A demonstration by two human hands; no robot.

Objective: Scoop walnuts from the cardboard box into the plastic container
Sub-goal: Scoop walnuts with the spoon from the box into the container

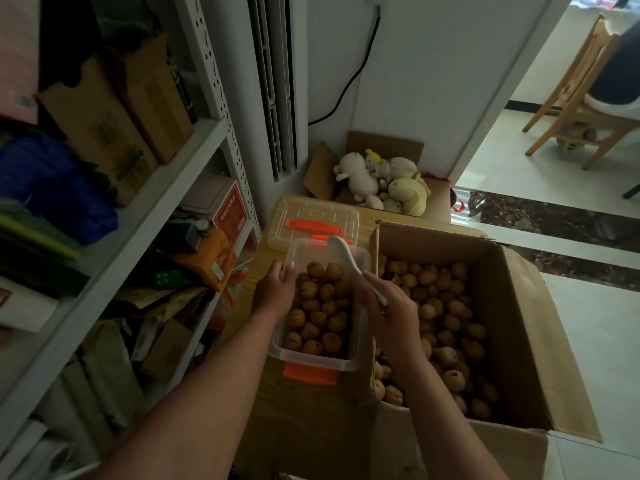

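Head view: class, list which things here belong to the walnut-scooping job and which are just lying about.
In the job: cardboard box, walnuts, plastic container, white spoon in the right hand, left hand holding the container.

Lying about: container lid, plush toys, cluttered shelves, wooden chair.
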